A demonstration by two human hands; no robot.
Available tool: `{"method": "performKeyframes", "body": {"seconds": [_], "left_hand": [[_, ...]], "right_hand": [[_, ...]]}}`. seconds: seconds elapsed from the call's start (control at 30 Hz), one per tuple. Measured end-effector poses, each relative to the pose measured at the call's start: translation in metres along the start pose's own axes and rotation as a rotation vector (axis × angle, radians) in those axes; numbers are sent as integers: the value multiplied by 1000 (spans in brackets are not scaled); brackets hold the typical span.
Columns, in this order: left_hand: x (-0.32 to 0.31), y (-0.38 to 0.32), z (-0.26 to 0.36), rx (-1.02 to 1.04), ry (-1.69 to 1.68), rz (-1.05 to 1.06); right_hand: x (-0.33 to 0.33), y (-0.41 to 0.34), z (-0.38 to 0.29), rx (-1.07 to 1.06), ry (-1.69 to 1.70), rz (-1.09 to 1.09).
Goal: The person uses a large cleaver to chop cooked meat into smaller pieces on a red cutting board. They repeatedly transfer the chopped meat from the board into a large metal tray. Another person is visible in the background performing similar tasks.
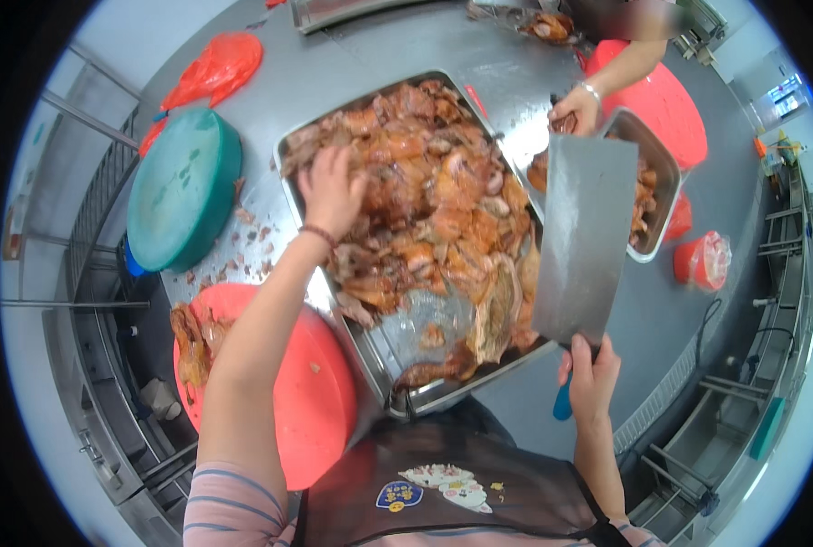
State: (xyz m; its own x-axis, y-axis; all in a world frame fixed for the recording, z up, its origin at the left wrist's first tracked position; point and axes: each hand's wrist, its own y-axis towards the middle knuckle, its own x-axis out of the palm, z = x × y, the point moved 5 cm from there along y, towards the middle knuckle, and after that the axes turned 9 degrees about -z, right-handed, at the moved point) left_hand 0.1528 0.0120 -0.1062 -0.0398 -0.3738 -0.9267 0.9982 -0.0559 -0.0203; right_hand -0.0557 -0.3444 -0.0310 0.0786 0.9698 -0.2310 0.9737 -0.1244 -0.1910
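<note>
My right hand (592, 383) grips the blue handle of a wide cleaver (584, 239), its blade pointing away from me to the right of a large metal tray (372, 342). Chopped roasted poultry (413, 171) fills most of that tray, with bare metal showing near its lower end. My left hand (335, 191) rests on the meat at the tray's left side, fingers spread; whether it pinches a piece cannot be told. Left of the tray lies a round red cutting board (304, 403) with pieces of poultry (191, 349) at its far left edge, partly behind my left arm.
A thick green round board (184, 188) stands at the left, near meat scraps and a red plastic bag (218, 65). At the right, another person's hand (577, 109) holds something dark above a smaller metal tray (666, 164). Beyond are a red board (659, 102) and a red tub (700, 263).
</note>
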Motion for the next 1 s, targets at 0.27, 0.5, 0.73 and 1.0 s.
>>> {"method": "performKeyframes", "body": {"seconds": [0.27, 0.5, 0.73, 1.0], "left_hand": [[80, -230, 94, 288, 0, -920], [60, -241, 76, 211, -335, -591], [-74, -315, 6, -60, -478, -265], [-61, -477, -118, -520, -484, -4]], "right_hand": [[-13, -52, 5, 10, 26, 40], [0, -89, -8, -65, 20, 28], [75, -110, -17, -127, 32, -258], [226, -159, -33, -598, -448, -808]]}}
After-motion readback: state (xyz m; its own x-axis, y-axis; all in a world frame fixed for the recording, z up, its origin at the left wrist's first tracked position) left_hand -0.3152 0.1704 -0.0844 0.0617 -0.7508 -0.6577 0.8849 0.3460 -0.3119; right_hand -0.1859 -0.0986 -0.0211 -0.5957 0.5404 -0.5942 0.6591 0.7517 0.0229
